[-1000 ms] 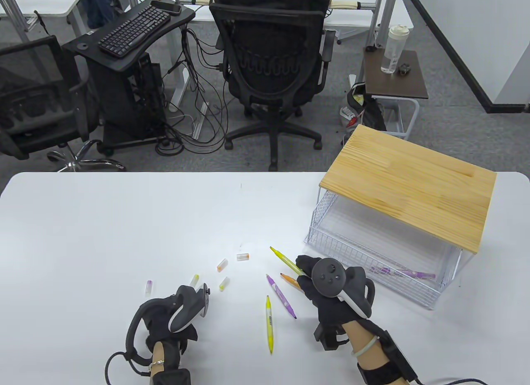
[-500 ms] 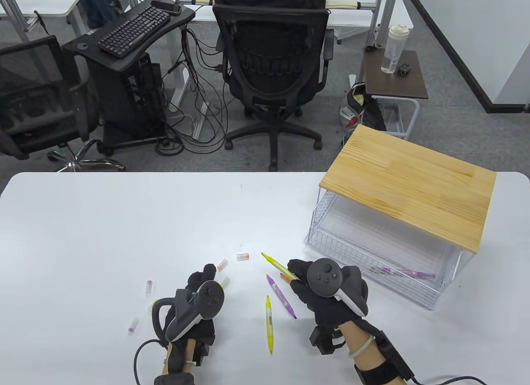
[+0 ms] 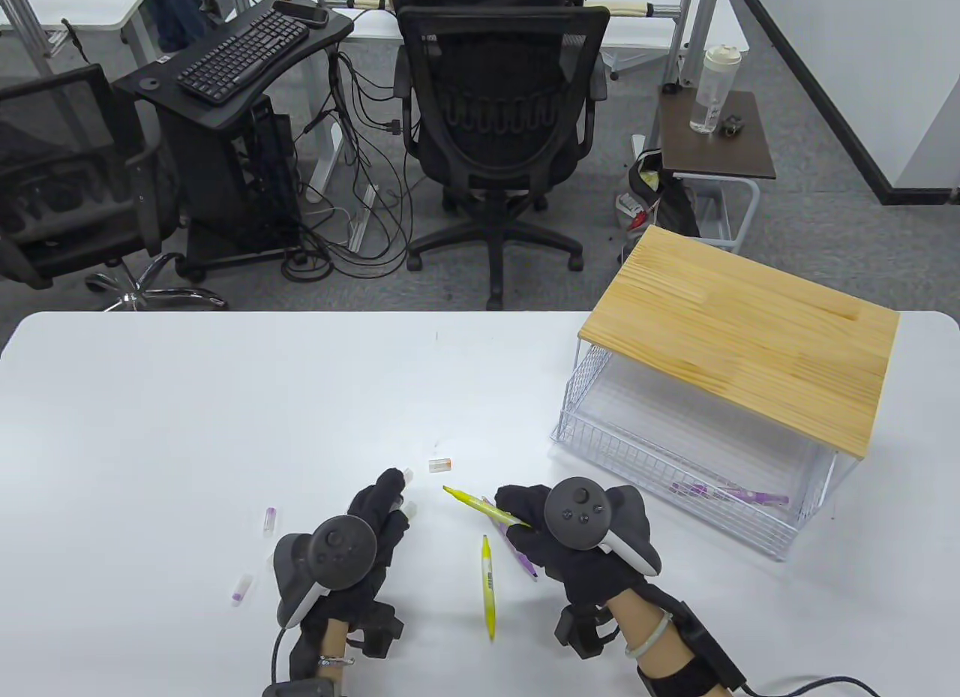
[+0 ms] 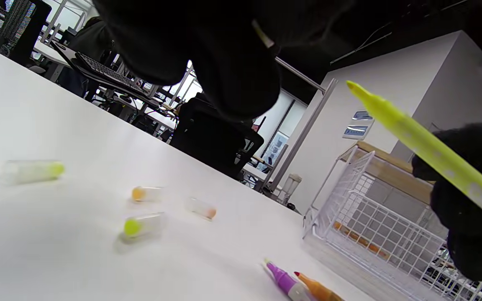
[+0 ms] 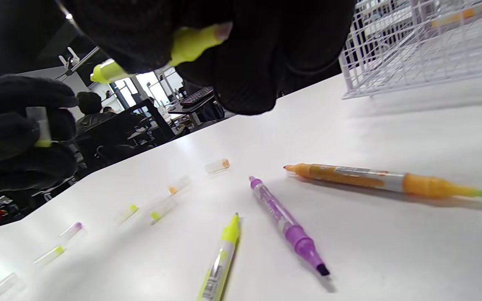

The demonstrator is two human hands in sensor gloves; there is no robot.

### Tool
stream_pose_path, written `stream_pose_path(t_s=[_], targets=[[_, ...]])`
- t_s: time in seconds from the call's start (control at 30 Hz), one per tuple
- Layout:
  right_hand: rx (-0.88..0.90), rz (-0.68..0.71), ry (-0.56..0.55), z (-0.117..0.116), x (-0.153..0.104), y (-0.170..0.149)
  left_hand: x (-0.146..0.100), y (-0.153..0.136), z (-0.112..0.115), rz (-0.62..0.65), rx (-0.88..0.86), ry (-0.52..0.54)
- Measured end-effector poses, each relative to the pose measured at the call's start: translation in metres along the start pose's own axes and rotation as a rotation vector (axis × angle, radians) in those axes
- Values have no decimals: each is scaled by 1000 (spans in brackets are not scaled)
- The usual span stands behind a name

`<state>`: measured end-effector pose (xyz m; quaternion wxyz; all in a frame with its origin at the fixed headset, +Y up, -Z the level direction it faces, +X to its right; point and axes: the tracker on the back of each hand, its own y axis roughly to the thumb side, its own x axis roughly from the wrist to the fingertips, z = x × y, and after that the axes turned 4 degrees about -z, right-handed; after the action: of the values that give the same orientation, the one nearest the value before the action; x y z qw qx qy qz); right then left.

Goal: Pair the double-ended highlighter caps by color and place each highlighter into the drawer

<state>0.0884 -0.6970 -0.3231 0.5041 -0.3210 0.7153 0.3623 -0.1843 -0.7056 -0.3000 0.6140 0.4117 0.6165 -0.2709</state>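
Observation:
My right hand [image 3: 517, 511] grips a yellow-green highlighter [image 3: 480, 506] above the table, its bare tip pointing left at my left hand [image 3: 394, 494]. In the right wrist view my left hand pinches a clear cap with a yellow end [image 5: 40, 125]. A second yellow highlighter [image 3: 487, 588] lies on the table between the hands. A purple highlighter [image 5: 285, 223] and an orange one [image 5: 375, 179] lie under my right hand. Loose orange caps [image 4: 144, 193] and yellow caps [image 4: 140, 225] lie just beyond my left fingers. The wire drawer [image 3: 600, 446] at the right holds a purple highlighter [image 3: 731, 494].
A wooden top [image 3: 742, 337] covers the drawer's rear half. One orange cap [image 3: 440, 465] lies apart ahead of the hands. Purple caps [image 3: 270, 518] lie to the left of my left hand. Office chairs and a desk stand beyond the table's far edge.
My left hand has moved right and forward to the caps by the highlighters. My right hand has carried the yellow-green highlighter left, bringing its tip close to the left fingers.

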Motion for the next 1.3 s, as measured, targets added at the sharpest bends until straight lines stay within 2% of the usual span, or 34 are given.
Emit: stream_pose_path(t_s=[0.17, 0.33, 0.6, 0.87, 1.07, 1.17, 1.3], targets=[[56, 50, 45, 2, -3, 3, -3, 2, 2, 14, 61, 36], [36, 66, 55, 0, -4, 5, -2, 4, 6, 16, 67, 45], [-3, 52, 40, -5, -3, 6, -3, 12, 11, 44, 113, 51], [-1, 51, 43, -5, -2, 5, -3, 20, 19, 73, 230, 55], [75, 40, 46, -2, -1, 1, -5, 29, 26, 108, 268, 50], [119, 32, 15, 3, -2, -3, -5, 27, 26, 106, 207, 56], [131, 23, -13, 9, -2, -8, -4, 22, 24, 97, 29, 44]])
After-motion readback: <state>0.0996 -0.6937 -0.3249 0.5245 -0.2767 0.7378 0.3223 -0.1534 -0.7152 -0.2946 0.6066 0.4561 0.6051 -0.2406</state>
